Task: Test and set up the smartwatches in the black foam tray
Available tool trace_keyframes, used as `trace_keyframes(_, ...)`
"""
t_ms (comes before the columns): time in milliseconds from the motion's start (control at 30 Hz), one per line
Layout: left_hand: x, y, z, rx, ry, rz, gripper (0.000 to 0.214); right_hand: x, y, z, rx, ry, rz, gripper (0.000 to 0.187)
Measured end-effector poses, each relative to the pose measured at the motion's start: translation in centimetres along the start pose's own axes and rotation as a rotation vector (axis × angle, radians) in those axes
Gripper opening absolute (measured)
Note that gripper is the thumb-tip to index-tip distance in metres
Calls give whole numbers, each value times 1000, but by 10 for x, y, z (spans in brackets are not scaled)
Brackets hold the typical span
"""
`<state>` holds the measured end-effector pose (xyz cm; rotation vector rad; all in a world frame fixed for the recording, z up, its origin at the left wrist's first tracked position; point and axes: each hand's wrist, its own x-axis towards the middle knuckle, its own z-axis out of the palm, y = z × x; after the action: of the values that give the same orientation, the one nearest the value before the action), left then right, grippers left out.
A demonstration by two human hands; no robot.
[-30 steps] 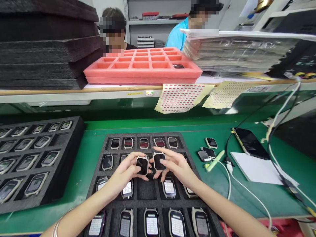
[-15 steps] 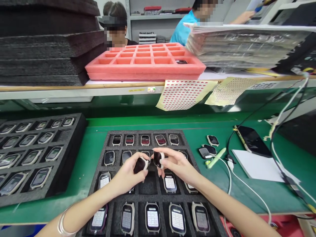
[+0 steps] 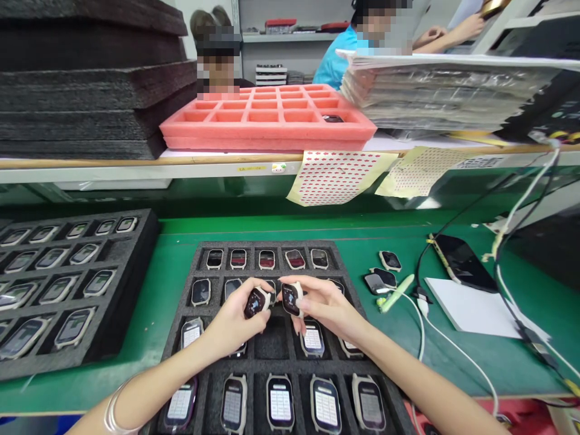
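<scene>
Over the middle of a black foam tray [image 3: 272, 361], each of my hands grips a strapless smartwatch. My left hand [image 3: 235, 317] is closed around the edges of one smartwatch [image 3: 256, 302]; its dark screen shows a small lit picture. A second smartwatch [image 3: 290, 299], also lit with a picture, is pinched between the thumb and fingers of my right hand [image 3: 324, 302]. The two watches are close together, faces up and tilted. Below them is a bare compartment of the tray. Around it lie several more watches, the nearer ones with pale lit screens, such as this watch [image 3: 280, 400].
Another black foam tray of watches [image 3: 97, 338] stands at left. To the right lie loose watches [image 3: 383, 278], a green pen-like tool [image 3: 397, 294], white cables [image 3: 462, 349], a phone [image 3: 466, 263] and white paper [image 3: 475, 308]. A pink foam tray [image 3: 267, 140] sits on the shelf; two people are behind.
The screens of both held watches have gone from dark to showing a picture. My hands have hardly moved. Behind the shelf, a person's hands and arm have shifted.
</scene>
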<state>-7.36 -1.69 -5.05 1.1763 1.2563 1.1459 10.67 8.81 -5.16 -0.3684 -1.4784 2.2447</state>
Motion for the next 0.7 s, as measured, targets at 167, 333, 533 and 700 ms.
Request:
trace_keyframes(167,-2,-2,-1,55,-12,1,31,-1,-2,1,13,0,8,46)
trace_keyframes(333,-2,0,-1,45,10,8,31,0,-2,0,19,-23,34,42)
trace_keyframes(533,-1,0,-2,32,-60,-36,32,-1,-1,-1,21,-26,46,41)
trace_keyframes(700,-1,1,-3,34,28,21,30,-1,-2,-1,7,-31,52,45)
